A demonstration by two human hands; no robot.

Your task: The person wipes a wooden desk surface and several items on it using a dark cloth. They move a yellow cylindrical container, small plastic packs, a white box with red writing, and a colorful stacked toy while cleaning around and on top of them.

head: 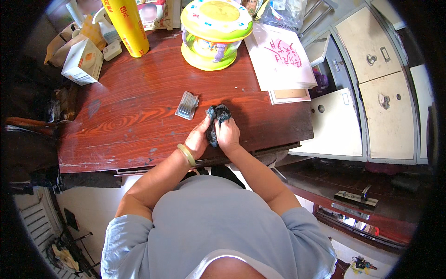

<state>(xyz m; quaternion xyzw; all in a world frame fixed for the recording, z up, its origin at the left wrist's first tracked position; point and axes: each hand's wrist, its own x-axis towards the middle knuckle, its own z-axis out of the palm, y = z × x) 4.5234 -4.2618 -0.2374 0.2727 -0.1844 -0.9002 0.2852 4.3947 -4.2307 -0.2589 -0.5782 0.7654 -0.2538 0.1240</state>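
Over the front part of a reddish-brown wooden table (139, 94), both my hands grip a crumpled dark bundle (212, 130), which looks like thin black plastic. My left hand (198, 138), with a pale bangle at its wrist, presses the bundle from the left. From the right, my right hand (228, 135) closes its fingers around the other side. What lies inside the folds is hidden. Just beyond and left of my hands, a small clear pack (187, 106) with several thin dark pieces in it lies flat on the tabletop.
A green and white toy drum (216, 33) stands at the back. Left of it are a yellow cling-wrap tube (130, 31) and a white box (83, 62). Stacked papers (278, 59) with pink writing lie at the right, beside pale metal cabinets (379, 80).
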